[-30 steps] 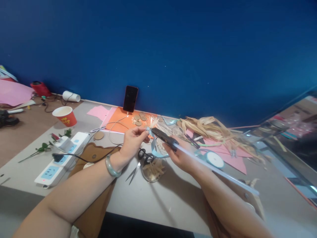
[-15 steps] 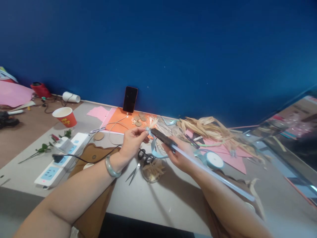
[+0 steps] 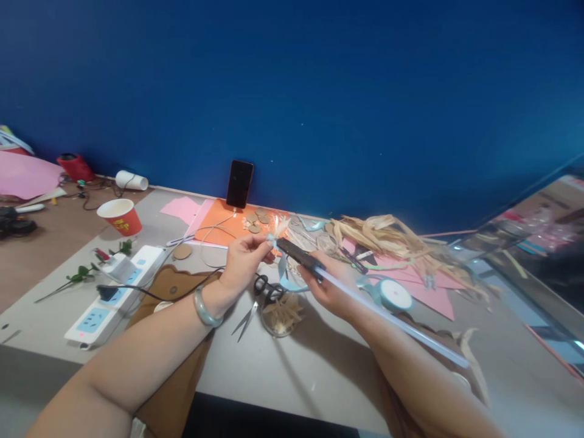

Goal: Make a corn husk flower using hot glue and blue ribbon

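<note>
the left hand (image 3: 246,258) pinches a small husk bundle (image 3: 280,224) with blue ribbon (image 3: 282,267) above the tabletop (image 3: 255,377); the right hand (image 3: 333,281) grips a black glue gun (image 3: 300,253), its tip hard to make out beside the bundle; nearer, scissors (image 3: 252,312) overlap a bowl (image 3: 279,335) of husk scraps (image 3: 285,313), the left forearm (image 3: 137,356) covers part of a brown item (image 3: 166,281)

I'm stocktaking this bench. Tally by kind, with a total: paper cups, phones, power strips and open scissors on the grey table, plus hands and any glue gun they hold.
Paper cup: 1
Phone: 1
Power strip: 1
Open scissors: 1
Hands, left hand and right hand: 2
Held glue gun: 1
Total: 7
</note>
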Available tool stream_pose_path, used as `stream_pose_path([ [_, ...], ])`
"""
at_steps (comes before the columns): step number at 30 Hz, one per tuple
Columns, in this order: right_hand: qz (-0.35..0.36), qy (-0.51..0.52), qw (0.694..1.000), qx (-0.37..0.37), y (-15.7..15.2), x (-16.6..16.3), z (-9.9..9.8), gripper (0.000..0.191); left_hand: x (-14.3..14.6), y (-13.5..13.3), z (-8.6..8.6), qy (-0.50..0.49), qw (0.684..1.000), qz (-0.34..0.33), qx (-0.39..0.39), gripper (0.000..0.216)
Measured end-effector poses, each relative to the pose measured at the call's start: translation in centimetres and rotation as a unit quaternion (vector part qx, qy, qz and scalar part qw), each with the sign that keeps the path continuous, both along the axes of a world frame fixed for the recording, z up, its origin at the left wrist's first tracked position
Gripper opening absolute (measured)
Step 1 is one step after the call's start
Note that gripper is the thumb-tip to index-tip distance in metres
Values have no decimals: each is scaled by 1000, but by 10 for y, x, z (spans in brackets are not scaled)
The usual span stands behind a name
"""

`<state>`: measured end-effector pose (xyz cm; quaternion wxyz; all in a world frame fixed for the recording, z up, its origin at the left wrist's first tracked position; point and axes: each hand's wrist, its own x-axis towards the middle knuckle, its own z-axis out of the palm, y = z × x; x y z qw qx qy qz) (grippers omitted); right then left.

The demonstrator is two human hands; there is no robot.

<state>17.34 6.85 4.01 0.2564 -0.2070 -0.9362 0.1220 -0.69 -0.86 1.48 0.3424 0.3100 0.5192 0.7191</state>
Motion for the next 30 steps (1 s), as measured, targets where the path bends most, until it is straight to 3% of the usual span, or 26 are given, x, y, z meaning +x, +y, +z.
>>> stream_pose_path([
  [9, 6, 5, 1000, -12, 0, 0, -3, 5, -1, 0, -3, 2, 1000, -5, 0, 21],
  [15, 1, 25, 999, -36, 4, 5, 12, 11, -4, -1, -2, -15, 1000, -5, 2, 21],
  [19, -116, 76, 990, -1, 28, 14, 21, 18, -4, 0, -4, -15, 1000, 5, 6, 22],
  [22, -201, 11, 979, 23, 56, 22, 20, 23, -3, 1, -5, -13, 1000, 21, 11, 21],
  [24, -262, -56, 963, 21, 75, 24, 13, 30, -2, 1, -6, -13, 999, 28, 18, 19],
  [27, -286, -176, 942, -3, 98, 23, -3, 35, 0, 0, -4, -26, 998, 33, 40, 18],
  [30, -314, -190, 929, -40, 112, 16, -21, 40, 2, -1, -3, -44, 997, 26, 55, 19],
])
